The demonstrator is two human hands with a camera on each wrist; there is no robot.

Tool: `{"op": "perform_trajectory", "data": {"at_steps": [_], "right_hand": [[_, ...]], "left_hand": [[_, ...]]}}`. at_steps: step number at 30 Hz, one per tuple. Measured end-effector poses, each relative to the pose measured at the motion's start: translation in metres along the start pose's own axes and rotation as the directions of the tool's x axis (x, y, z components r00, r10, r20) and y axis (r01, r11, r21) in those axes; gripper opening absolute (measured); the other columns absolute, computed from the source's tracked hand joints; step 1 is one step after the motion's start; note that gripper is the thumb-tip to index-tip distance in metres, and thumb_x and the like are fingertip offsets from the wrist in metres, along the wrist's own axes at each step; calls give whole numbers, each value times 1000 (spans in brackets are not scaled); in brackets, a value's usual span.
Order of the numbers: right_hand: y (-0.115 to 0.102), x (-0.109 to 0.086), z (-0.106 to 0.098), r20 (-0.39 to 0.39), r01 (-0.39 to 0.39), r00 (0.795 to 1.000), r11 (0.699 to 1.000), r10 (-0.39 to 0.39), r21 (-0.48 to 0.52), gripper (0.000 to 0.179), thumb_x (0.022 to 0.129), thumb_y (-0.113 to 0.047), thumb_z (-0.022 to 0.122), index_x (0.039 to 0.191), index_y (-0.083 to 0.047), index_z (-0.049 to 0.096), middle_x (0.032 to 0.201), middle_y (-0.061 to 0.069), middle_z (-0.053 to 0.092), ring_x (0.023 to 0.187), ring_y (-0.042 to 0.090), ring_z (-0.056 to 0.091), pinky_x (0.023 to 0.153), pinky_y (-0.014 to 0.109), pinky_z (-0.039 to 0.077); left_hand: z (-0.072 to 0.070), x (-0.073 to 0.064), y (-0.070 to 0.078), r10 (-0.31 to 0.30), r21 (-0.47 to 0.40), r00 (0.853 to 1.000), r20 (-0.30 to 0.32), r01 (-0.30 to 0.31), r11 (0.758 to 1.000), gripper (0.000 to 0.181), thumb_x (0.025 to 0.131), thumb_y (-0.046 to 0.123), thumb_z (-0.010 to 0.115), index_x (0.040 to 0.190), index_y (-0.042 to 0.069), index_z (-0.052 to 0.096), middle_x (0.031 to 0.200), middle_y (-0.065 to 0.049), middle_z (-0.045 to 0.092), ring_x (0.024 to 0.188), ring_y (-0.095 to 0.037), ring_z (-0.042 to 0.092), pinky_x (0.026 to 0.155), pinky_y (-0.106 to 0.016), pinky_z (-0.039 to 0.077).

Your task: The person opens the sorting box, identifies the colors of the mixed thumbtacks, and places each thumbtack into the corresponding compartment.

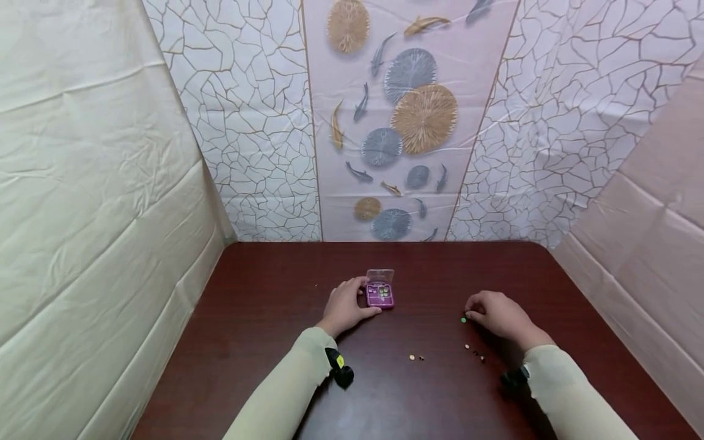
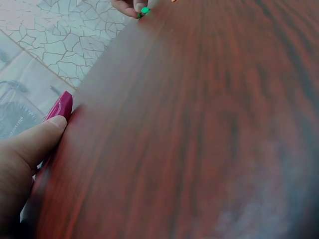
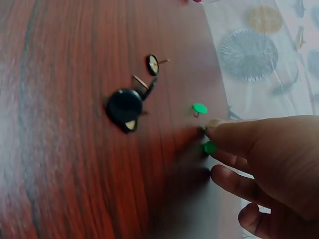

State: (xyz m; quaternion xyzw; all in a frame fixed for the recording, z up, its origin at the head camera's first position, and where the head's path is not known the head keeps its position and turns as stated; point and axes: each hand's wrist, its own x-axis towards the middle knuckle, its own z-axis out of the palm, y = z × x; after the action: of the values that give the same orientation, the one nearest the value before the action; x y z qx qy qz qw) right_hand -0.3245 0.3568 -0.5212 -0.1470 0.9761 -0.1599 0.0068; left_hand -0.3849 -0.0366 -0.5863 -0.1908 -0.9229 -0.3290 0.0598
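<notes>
My left hand (image 1: 345, 307) holds a small purple box (image 1: 379, 296) by its left side, with the thumb at its front edge. The box's clear lid stands up, and small tacks lie in its compartments. In the left wrist view the left thumb presses on the purple box (image 2: 61, 105). My right hand (image 1: 500, 315) is low over the table at the right, its thumb and fingers closed at a green thumbtack (image 3: 210, 147). Just beside the fingertips, another green thumbtack (image 3: 200, 108) rests on the table. The exact contact of the fingertips is partly hidden.
Several black-and-gold thumbtacks (image 3: 124, 107) lie on the table nearer to me than the right hand. A gold-coloured tack (image 1: 411, 357) lies near the middle of the dark wooden table (image 1: 308, 263). Cloth-covered walls stand at the back and both sides.
</notes>
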Motion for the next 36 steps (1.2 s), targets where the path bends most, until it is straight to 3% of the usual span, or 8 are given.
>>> {"op": "perform_trajectory", "data": {"at_steps": [8, 14, 18, 22, 29, 36], "right_hand": [[-5, 9, 2, -24, -38, 999, 999, 38, 0, 7, 106, -14, 74, 104, -13, 80, 100, 2, 76, 87, 21, 70, 80, 55, 59], [-3, 11, 5, -67, -64, 996, 997, 66, 32, 11, 108, -15, 71, 109, -11, 82, 102, 4, 78, 90, 23, 72, 81, 55, 59], [-2, 10, 5, -68, -85, 994, 995, 87, 43, 8, 106, -17, 74, 106, -13, 80, 97, 2, 76, 83, 21, 67, 76, 51, 57], [-4, 10, 5, -53, -76, 996, 997, 77, 22, 5, 103, -21, 78, 100, -17, 76, 91, -2, 72, 74, 16, 61, 70, 46, 54], [-11, 11, 7, -63, -52, 997, 997, 49, -50, 4, 103, -20, 78, 99, -18, 78, 92, -3, 73, 73, 14, 63, 70, 49, 58], [-40, 31, 15, -85, 5, 996, 999, -10, -51, 7, 104, -20, 79, 97, -21, 77, 94, -4, 72, 74, 13, 62, 68, 45, 56]], "left_hand": [[1, 1, -3, 10, 13, 1000, -4, -10, 1000, 86, 87, 61, 91, 154, 18, 59, 135, 3, 69, 116, -18, 64, 109, -49, 48], [3, 4, -3, 10, 29, 1000, -3, -10, 1000, 86, 86, 61, 91, 154, 18, 59, 134, 4, 69, 116, -17, 65, 110, -48, 48], [2, 3, -3, 13, 27, 1000, -5, -13, 1000, 85, 86, 61, 91, 152, 18, 60, 133, 5, 69, 115, -16, 65, 108, -48, 48], [0, 3, -2, 3, 30, 1000, -6, -3, 1000, 85, 86, 60, 91, 153, 18, 60, 132, 5, 69, 114, -16, 64, 107, -47, 48], [-1, 3, 0, -2, 24, 1000, 3, 2, 1000, 85, 87, 59, 91, 154, 18, 59, 134, 3, 69, 115, -17, 64, 108, -47, 48], [-1, 1, -2, 3, 24, 1000, 0, -3, 1000, 85, 86, 60, 91, 153, 18, 60, 132, 3, 70, 114, -17, 64, 107, -47, 48]]}}
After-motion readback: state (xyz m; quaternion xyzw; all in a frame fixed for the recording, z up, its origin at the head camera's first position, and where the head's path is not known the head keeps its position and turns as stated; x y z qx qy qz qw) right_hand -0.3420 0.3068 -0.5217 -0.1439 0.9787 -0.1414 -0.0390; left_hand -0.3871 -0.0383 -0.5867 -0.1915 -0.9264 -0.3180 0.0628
